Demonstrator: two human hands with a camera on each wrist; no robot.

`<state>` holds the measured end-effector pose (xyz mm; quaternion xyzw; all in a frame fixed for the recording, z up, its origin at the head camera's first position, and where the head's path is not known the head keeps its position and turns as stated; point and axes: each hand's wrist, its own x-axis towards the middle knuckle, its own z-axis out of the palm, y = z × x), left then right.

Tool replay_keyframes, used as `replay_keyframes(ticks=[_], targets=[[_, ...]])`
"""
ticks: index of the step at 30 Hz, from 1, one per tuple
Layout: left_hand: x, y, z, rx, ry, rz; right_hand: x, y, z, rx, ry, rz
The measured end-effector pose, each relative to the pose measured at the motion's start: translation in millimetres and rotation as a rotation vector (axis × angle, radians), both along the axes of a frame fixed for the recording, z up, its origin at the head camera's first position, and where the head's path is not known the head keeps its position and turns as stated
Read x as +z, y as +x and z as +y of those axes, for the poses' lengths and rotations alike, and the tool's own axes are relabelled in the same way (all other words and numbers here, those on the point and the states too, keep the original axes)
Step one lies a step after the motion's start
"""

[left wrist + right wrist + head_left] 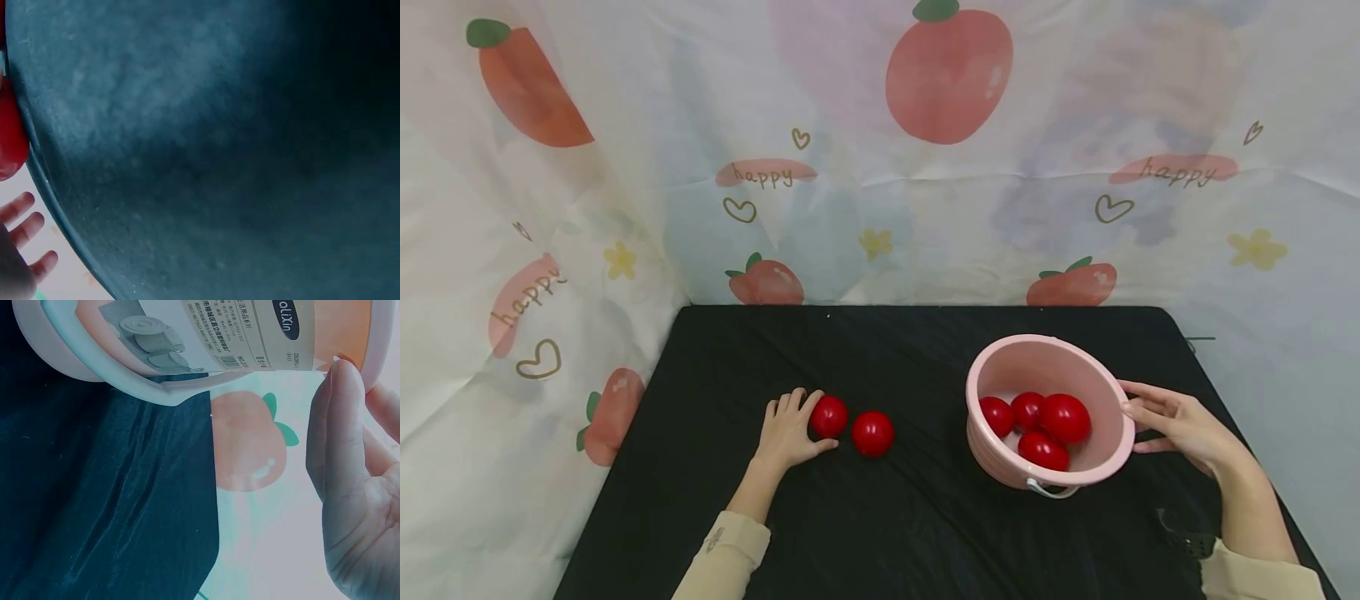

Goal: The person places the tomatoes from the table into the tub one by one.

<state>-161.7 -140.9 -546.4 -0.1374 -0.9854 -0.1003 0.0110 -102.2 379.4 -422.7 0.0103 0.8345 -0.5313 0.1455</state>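
Note:
My left hand (787, 433) is spread at the left side of a glossy red ball (829, 416), index finger and thumb on either side of it. A second red ball (873, 434) lies just to its right. In the left wrist view, three extended fingers (28, 230) show under a red ball (11, 134) at the left edge. Farther right stands a pink bucket (1000, 458), tilted in the head view, with several red balls (1043, 450) inside. My right hand (1187, 429) pinches its right rim, thumb tip at the edge.
Black cloth covers the table (910, 525). A white bucket handle (1052, 492) hangs at the near side. The bucket's printed label (244, 334) shows in the right wrist view. A fruit-patterned curtain (880, 208) rises behind the table's far edge.

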Motion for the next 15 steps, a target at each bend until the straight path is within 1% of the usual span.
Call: replay_keyframes(ticks=[4,8,12,15], targets=[[-1.7,-2.6,1.1,-0.002,0.019,0.000,0.0,0.3,0.0,0.000,-0.002,0.002],[-3.3,-4.6,2.5,-0.012,0.017,0.006,0.7,0.3,-0.2,-0.005,0.008,-0.009],[-2.9,-6.4,4.7,-0.020,-0.003,0.011,1.2,0.1,-0.1,-0.009,0.011,-0.020],[-0.2,-8.4,7.2,-0.027,-0.028,0.018,0.9,0.0,0.2,-0.007,0.007,-0.019]])
